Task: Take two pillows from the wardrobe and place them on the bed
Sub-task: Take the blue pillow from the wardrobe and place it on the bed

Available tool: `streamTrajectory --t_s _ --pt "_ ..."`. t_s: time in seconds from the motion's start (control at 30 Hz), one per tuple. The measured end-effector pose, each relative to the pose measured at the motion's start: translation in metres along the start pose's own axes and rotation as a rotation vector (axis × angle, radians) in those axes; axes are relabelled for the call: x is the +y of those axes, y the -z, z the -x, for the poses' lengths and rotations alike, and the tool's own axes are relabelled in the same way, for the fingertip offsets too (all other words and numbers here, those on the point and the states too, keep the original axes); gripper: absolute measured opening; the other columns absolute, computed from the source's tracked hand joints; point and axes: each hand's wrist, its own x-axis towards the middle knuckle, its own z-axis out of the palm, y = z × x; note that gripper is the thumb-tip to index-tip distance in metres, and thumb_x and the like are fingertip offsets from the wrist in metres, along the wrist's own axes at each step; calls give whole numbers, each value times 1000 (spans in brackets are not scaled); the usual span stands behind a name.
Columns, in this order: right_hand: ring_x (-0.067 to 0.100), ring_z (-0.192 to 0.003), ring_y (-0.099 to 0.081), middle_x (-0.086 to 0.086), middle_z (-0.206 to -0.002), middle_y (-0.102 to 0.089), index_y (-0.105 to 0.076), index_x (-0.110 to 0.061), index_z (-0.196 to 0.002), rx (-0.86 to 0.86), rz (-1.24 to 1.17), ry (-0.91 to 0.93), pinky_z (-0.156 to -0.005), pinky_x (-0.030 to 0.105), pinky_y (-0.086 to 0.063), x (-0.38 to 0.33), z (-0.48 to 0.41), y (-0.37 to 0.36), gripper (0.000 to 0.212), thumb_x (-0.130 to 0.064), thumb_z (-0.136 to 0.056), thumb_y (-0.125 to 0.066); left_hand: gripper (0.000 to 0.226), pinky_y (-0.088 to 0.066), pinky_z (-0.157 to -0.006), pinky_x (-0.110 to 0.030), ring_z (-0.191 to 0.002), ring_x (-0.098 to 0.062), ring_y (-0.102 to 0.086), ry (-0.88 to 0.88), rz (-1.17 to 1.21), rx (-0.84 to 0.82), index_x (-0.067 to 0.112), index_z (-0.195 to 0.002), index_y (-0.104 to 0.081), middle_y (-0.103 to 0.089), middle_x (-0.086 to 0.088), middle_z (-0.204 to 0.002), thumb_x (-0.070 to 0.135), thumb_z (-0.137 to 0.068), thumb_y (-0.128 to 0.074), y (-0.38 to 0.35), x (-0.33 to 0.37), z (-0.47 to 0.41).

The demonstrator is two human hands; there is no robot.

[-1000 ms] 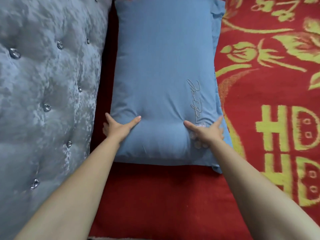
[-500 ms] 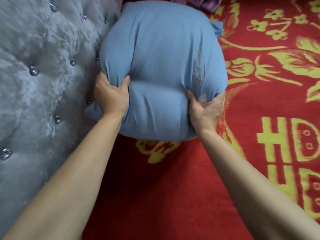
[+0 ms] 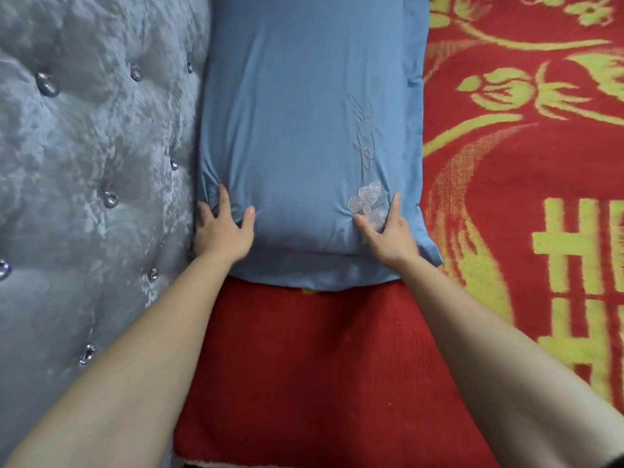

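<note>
A blue pillow with embroidered script and a pale lace patch lies flat on the red bed blanket, its long left side against the headboard. My left hand grips its near left corner, fingers pushed in between pillow and headboard, the fabric wrinkled around them. At the near right, by the lace patch, my right hand grips the pillow with the thumb pressed into it. A further blue edge shows under the pillow's near and right sides. Whether that is a flange or a second pillow I cannot tell.
A grey tufted headboard with shiny buttons fills the left side. The red blanket with yellow-green flower and character patterns spreads to the right and towards me. The bed's near edge shows at the bottom.
Half a second ago both hands held the pillow bunched up and lifted. Now it lies flat and stretched out beside the headboard, with my hands still on its near end.
</note>
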Motion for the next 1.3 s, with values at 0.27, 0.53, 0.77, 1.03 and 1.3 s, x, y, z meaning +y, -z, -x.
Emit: streamTrajectory --t_s 0.27,0.53,0.77,1.03,1.3 --pt "39 -145 -29 24 -159 -23 14 -27 -155 9 112 -3 -115 53 -29 3 9 0 100 -72 -88 -45 78 -13 -118 -52 -146 -43 -6 -23 3 11 20 -154 6 5 -24 -160 56 -96 -32 -5 4 14" --pt "39 -144 -30 22 -158 -22 -21 -15 -154 72 372 180 -111 51 -33 -25 62 58 76 -59 -96 -44 72 -15 -118 -53 -149 -33 -5 -209 -14 94 12 -153 -17 -8 -18 -162 48 -96 -43 49 21 60" --pt "39 -151 -11 23 -164 -5 -15 -15 -158 607 448 534 -120 54 -17 -131 137 188 84 -60 -94 -45 67 -17 -114 -62 -148 -38 -9 -638 -152 595 14 -152 -23 -13 -22 -160 45 -96 -42 210 98 119" --pt "38 -151 -14 22 -164 -7 -17 -18 -157 949 521 817 -120 56 -17 -201 246 327 83 -56 -92 -51 69 -12 -113 -65 -148 -39 -9 -715 -121 871 15 -153 -18 -10 -22 -161 48 -97 -38 378 164 232" --pt "36 -151 -11 19 -165 -2 -15 -21 -157 907 523 1002 -122 54 -13 -165 297 392 85 -59 -91 -52 68 -9 -115 -64 -149 -36 -4 -625 -165 1028 17 -154 -13 -7 -19 -162 50 -98 -32 387 174 363"
